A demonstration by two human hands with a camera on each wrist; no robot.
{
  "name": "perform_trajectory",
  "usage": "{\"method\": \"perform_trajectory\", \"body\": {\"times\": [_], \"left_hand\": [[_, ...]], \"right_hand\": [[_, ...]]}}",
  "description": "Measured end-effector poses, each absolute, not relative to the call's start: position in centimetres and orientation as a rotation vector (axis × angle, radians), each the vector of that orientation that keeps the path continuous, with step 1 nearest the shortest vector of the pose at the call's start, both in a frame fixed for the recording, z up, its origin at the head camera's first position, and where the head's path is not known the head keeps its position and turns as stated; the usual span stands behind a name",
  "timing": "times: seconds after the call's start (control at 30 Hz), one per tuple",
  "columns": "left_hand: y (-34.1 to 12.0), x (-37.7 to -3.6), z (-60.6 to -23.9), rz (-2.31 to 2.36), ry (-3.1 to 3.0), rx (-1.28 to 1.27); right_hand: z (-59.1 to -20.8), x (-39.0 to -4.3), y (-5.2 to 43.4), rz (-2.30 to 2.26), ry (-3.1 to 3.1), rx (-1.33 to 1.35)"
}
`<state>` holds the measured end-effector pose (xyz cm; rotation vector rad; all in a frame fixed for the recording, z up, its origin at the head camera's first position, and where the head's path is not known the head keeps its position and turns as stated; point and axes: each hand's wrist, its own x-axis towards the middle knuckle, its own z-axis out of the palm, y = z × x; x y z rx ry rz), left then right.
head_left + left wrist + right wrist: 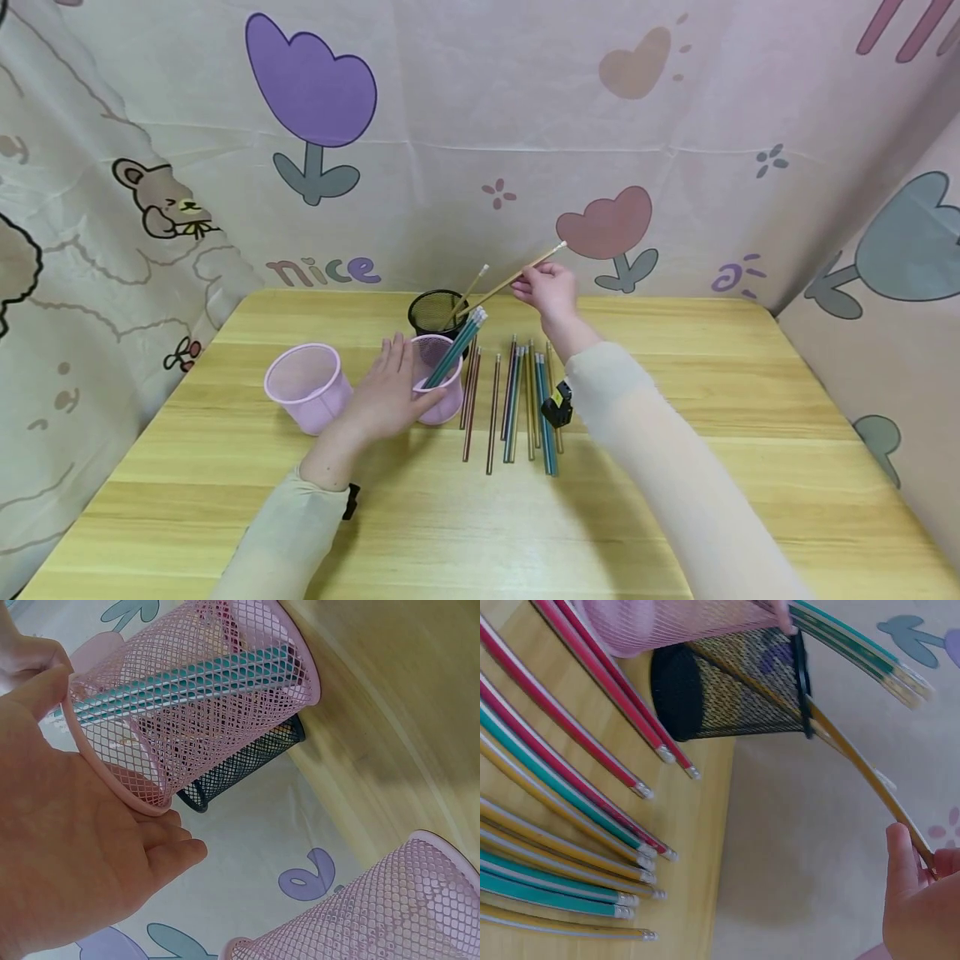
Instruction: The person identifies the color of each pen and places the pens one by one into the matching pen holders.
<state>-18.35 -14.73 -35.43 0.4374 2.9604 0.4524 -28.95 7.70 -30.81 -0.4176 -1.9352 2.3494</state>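
While the right hand (551, 289) pinches a yellow pencil (517, 275) near its upper end between thumb and fingers (901, 859), the pencil's lower part slants down over the rim into the black mesh cup (437, 312), where another yellow pencil already leans. The grip sits high on the shaft, probably so the tip can be steered into the cup's mouth without the hand crowding it. The left hand (386, 392) rests against the near pink mesh cup (442, 392) with straight, loosely spread fingers (169, 851) laid along its wall and rim; that looks like a bracing touch to keep the light cup from tipping, since the teal pencils (456, 348) inside lean to one side. A second pink mesh cup (307, 387) stands empty (as far as the head view shows) just left of that hand. On the wooden table (750, 400) to the right of the cups lies a row of loose pencils (517, 404) in red, teal and yellow, roughly parallel, erasers pointing away from the person.
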Motion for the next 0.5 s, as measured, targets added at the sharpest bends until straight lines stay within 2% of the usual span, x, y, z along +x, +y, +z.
{"method": "perform_trajectory", "body": {"times": [0.5], "left_hand": [[-14.8, -18.3, -35.6, 0.463, 2.965, 0.439]], "right_hand": [[-31.5, -29.6, 5.4, 2.29, -2.07, -0.345]]}}
